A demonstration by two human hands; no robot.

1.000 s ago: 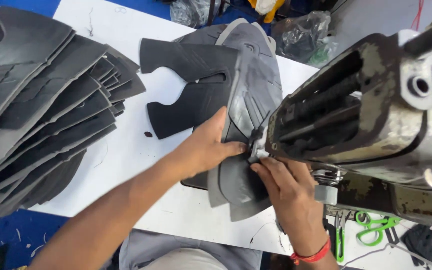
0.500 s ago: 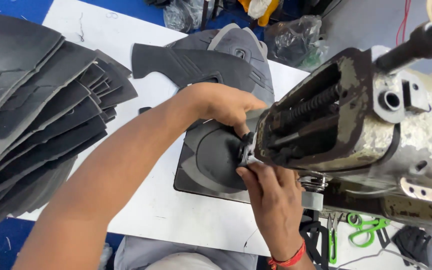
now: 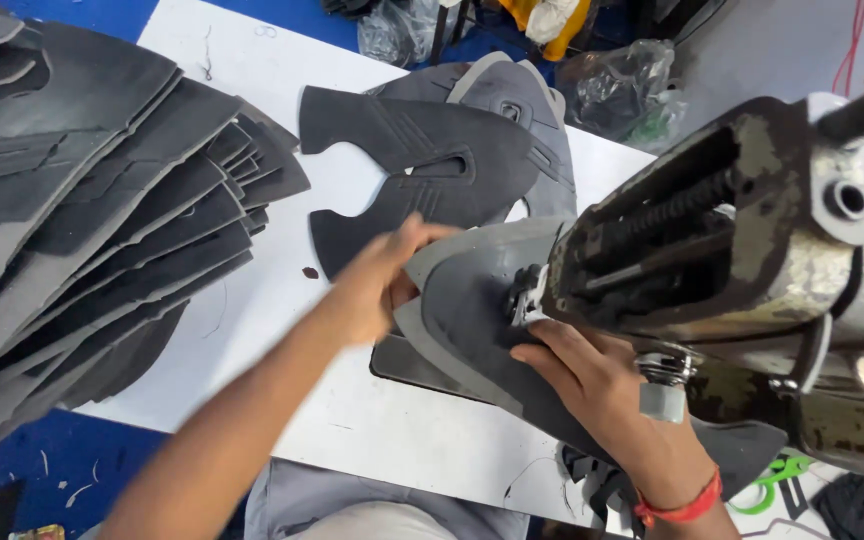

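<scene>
White table (image 3: 252, 330), both hands (left (image 3: 377, 285), right (image 3: 592, 375)) flat, fingers spread, on grey cut piece (image 3: 472, 300).

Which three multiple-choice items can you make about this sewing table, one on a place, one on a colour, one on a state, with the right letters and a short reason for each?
1. Where does the big stack of dark grey cut fabric pieces lie?
A. on the left of the white table
B. under the sewing machine
C. on the person's lap

2. What colour is the band on the wrist of the right hand?
A. blue
B. red
C. white

3. How does the left hand meet the grey curved fabric piece at the worn metal sewing machine head?
A. hovers far above it
B. grips scissors instead
C. rests on its edge

Answers: 1 A, the stack fills the left part of the table; 2 B, the band shows red; 3 C, the fingers lie on the piece's left edge.
</scene>
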